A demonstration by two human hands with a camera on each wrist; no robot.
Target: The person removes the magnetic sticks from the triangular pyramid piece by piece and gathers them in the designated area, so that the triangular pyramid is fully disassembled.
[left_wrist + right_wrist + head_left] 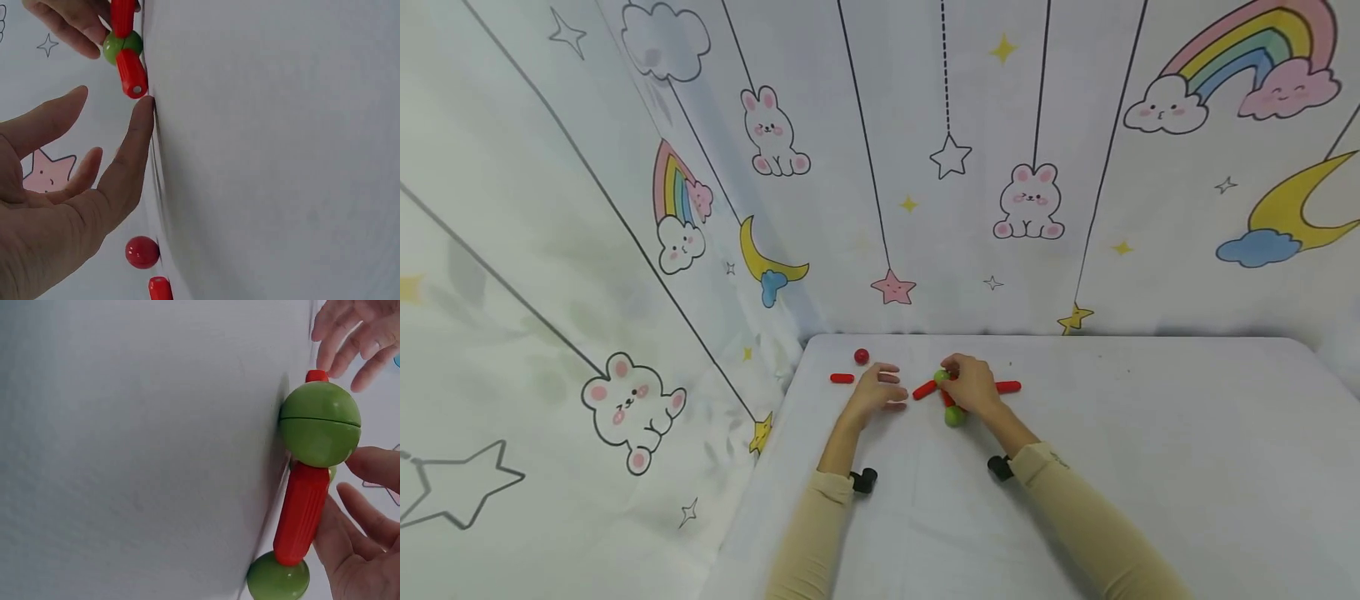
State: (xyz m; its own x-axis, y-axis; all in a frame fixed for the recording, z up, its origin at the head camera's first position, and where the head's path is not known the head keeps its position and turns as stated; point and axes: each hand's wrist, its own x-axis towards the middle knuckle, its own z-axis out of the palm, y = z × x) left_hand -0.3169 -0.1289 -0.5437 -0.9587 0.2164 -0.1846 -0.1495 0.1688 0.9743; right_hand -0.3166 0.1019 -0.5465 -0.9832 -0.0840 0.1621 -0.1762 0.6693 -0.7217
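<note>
My right hand point(972, 385) pinches a glossy green ball point(942, 377) between thumb and fingers. Red ribbed sticks join the green balls; one red stick point(925, 389) points from the pinched ball toward my left hand point(874, 393). A second green ball point(955, 416) sits nearer me, below the right hand. In the right wrist view, a long red stick point(301, 512) runs between this grooved ball point(320, 425) and another green ball point(279, 577). My left hand holds nothing, its fingers apart, one fingertip close to the red stick's free end point(135, 89).
A red ball point(861, 357) and a short red stick point(842, 378) lie left of my left hand, toward the back of the white table point(1150, 467). A patterned white curtain point(850, 208) rises behind the table's far edge. Black wrist cameras point(864, 481) sit on both wrists.
</note>
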